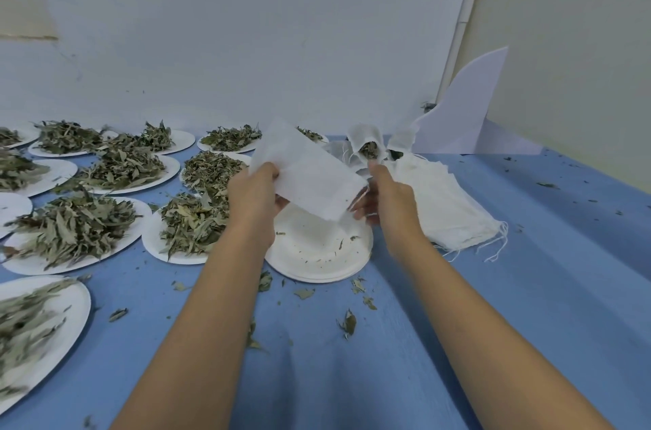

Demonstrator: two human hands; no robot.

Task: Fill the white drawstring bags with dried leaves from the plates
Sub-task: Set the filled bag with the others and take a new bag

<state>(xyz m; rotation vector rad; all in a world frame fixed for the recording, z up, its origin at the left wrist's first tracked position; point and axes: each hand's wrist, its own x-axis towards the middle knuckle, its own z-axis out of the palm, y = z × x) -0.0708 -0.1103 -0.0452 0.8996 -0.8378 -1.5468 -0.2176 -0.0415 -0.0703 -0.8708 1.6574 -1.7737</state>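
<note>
One head-worn view looks forward and down, close over the blue table, left edge seemingly blurred.

Flat white bag held above emptied plate.

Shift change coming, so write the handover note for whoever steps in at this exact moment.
Left hand: grips the flat bag at its left edge.
Right hand: pinches the same bag's right end.
Things: the bag is held above the emptied plate. Spare bags are piled to the right, leaf plates to the left.
Done: at least one filled bag stands behind.
Left: open and fill the held bag. Many plates are heaped with leaves and many spare bags are unused.
</note>
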